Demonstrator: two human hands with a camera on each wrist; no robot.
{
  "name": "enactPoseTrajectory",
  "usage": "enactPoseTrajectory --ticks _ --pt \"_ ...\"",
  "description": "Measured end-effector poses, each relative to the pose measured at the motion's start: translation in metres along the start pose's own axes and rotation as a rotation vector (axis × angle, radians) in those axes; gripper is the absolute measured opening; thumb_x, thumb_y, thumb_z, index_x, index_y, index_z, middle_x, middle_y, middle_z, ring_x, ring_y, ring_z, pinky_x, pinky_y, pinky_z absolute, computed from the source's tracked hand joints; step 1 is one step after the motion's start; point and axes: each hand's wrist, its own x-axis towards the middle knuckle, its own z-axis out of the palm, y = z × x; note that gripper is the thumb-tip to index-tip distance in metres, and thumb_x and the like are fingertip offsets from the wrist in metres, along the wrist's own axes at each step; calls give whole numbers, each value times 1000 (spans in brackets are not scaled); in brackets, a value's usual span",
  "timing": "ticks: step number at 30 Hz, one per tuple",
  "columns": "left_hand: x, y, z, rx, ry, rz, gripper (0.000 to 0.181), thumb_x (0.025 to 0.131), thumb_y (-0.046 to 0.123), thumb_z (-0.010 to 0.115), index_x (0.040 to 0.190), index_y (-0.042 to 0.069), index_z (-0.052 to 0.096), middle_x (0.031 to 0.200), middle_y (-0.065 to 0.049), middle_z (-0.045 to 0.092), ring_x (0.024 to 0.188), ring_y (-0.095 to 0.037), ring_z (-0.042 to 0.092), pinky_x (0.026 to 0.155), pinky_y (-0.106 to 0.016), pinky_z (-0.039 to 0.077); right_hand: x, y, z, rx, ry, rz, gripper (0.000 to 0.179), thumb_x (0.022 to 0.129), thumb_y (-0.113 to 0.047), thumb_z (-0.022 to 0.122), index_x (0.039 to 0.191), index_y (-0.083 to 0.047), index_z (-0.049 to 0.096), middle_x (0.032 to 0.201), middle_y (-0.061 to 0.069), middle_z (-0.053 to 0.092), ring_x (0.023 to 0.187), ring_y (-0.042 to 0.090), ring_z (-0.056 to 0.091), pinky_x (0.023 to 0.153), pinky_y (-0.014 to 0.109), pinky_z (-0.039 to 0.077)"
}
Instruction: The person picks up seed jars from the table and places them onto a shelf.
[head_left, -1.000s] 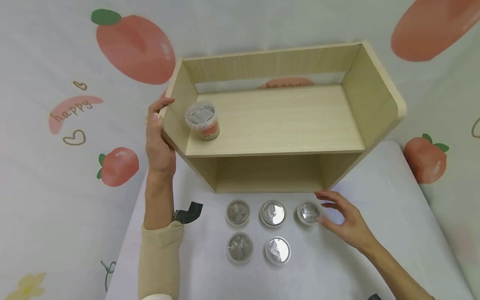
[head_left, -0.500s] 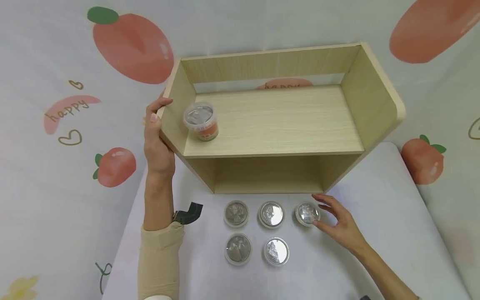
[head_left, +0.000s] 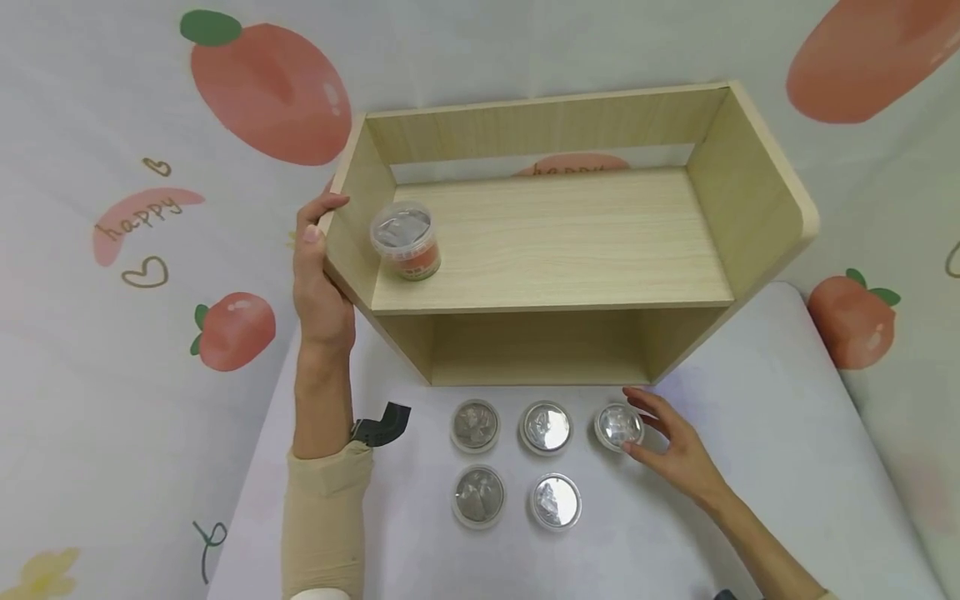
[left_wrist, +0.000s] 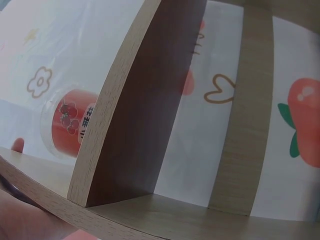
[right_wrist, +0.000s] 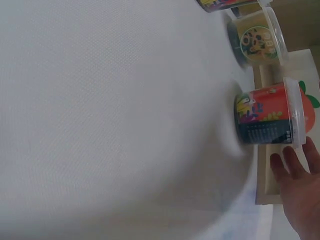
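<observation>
My left hand (head_left: 321,283) grips the left side panel of a pale two-tier wooden shelf (head_left: 555,242), thumb on its front edge. On the upper board, by that panel, stands a clear-lidded tub with a red label (head_left: 408,242); the left wrist view also shows this red-labelled tub (left_wrist: 72,122). My right hand (head_left: 675,450) is at the right-hand tub of the near group (head_left: 619,427), thumb by its rim and fingers spread beyond its far side. In the right wrist view, that tub (right_wrist: 267,114) has a red and dark label, and the fingers (right_wrist: 295,162) are beside its lid.
Several more foil-topped tubs stand in two rows before the shelf, including the middle back tub (head_left: 546,427) and the left front tub (head_left: 478,497). A white cloth (head_left: 420,558) covers the table. Behind the shelf hangs a fruit-print curtain (head_left: 150,350).
My right hand has moved slightly left, its thumb and fingers now closer about the right-hand tub. My left hand keeps its grip on the shelf.
</observation>
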Motion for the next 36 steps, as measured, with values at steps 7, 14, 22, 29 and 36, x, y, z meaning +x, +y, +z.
enactPoseTrajectory --ticks 7,14,22,29,36 --pt "0 -2 -1 5 -7 11 42 97 28 31 121 10 60 149 -11 44 135 -33 36 103 -36 35 -5 8 5 -12 -16 68 84 76 6 81 148 -3 41 143 30 45 133 11 47 102 16 38" --pt "-1 -2 -2 26 -14 19 43 97 29 30 122 10 59 148 -11 44 135 -33 35 103 -37 35 -8 11 11 6 -30 93 88 78 3 80 153 -5 35 149 29 39 139 4 38 104 11 32" --pt "-1 -1 -2 18 -15 25 42 97 29 31 121 9 59 149 -12 44 136 -33 35 105 -38 34 -8 14 15 28 -49 120 89 79 2 80 153 -2 32 154 25 35 141 -2 31 107 9 26" --pt "0 -1 -1 22 -4 30 42 97 29 31 119 10 60 149 -11 44 138 -32 33 108 -37 33 -8 14 18 8 -45 151 92 79 -2 81 155 -5 31 152 24 39 139 -3 34 106 7 25" --pt "0 -2 -1 21 3 26 41 97 30 32 119 10 60 148 -11 45 138 -31 35 107 -36 33 -8 14 21 0 -13 148 94 76 3 82 154 -4 31 145 28 46 133 -8 37 104 6 23"
